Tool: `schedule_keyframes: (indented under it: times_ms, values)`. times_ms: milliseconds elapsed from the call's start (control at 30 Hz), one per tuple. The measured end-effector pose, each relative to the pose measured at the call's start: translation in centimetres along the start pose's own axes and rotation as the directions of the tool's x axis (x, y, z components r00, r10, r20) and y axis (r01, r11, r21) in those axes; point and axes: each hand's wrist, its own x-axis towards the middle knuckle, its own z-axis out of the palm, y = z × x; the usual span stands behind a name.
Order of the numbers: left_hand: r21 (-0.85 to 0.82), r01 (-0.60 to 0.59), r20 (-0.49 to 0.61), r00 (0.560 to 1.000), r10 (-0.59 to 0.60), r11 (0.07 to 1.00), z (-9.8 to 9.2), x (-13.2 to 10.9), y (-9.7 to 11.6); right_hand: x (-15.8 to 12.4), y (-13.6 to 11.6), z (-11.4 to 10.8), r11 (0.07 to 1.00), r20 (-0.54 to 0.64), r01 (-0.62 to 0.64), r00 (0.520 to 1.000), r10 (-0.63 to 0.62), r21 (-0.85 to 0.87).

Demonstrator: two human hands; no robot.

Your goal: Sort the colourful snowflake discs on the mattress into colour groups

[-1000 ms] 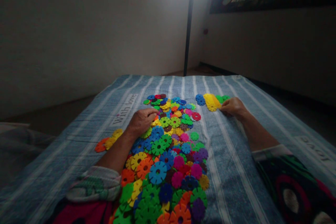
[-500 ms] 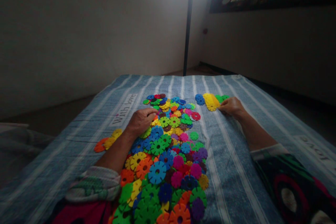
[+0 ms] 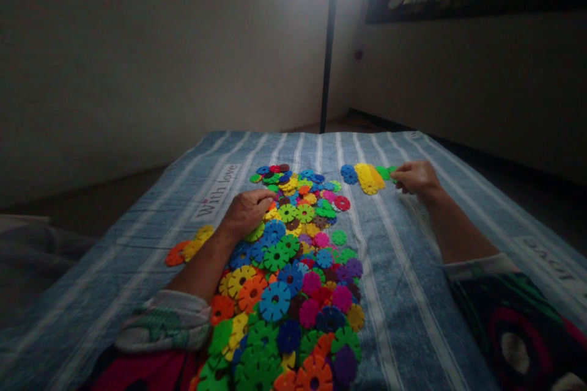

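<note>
A long pile of colourful plastic flower discs [image 3: 275,300], notched round the rim, runs down the middle of the bed. My left hand [image 3: 247,212] rests on the pile's far left side, fingers curled together; whatever they hold is hidden. To the right lies a row of sorted discs: blue [image 3: 349,174], overlapping yellow [image 3: 369,178] and green [image 3: 382,171]. At the right end of the green discs, my right hand [image 3: 416,177] has its fingertips pinched together. They meet the edge of the green ones, and I cannot make out anything between them.
Orange and yellow discs [image 3: 190,248] lie apart, left of my left forearm. A blue striped cloth [image 3: 403,293] with white bands covers the bed. Behind its far edge stands a dark pole [image 3: 328,55] by the wall, with a window frame [image 3: 426,9] at upper right.
My right hand has shifted right and slightly away from me, off the yellow discs' edge to the end of the green ones. My left hand has stayed put.
</note>
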Motion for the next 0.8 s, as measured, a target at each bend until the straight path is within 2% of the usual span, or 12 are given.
schedule_keyframes:
  times_ms: [167, 267, 367, 467, 533, 633, 700, 800]
  values:
    - [-0.008, 0.011, 0.004, 1.0, -0.011, 1.0, 0.1, 0.0, -0.2, -0.6, -1.1, 0.2, 0.999, -0.051, 0.043, 0.998, -0.043, -0.003]
    - [-0.011, -0.001, -0.007, 1.0, 0.0, 1.0, 0.1, 0.0, -0.2, -1.1, -1.9, 0.6, 0.997, -0.031, 0.083, 0.996, -0.083, 0.004]
    - [-0.014, -0.018, -0.016, 1.0, 0.018, 1.0, 0.0, 0.0, -0.1, -1.9, -2.8, 1.4, 0.991, 0.041, 0.119, 0.992, -0.122, 0.055]
    - [-0.014, -0.027, -0.026, 0.999, 0.027, 1.0, -0.1, -0.2, 0.1, -3.0, -3.7, 2.4, 0.98, 0.189, 0.171, 0.964, -0.187, 0.098]
    - [-0.014, -0.033, -0.029, 0.999, 0.032, 0.999, -0.2, -0.3, 0.3, -3.8, -4.2, 3.1, 0.967, 0.331, 0.23, 0.908, -0.255, 0.114]
    - [-0.016, -0.039, -0.026, 0.999, 0.038, 0.999, -0.2, -0.3, 0.4, -5.2, -5.0, 4.0, 0.941, 0.525, 0.326, 0.788, -0.322, 0.087]
    - [-0.016, -0.032, -0.018, 0.999, 0.032, 0.999, -0.2, -0.3, 0.4, -6.1, -5.4, 4.7, 0.903, 0.6, 0.428, 0.718, -0.353, 0.02]
    - [-0.013, -0.009, -0.006, 1.0, 0.009, 1.0, -0.1, -0.3, 0.4, -7.1, -5.6, 5.6, 0.77, 0.64, 0.624, 0.648, -0.414, -0.134]
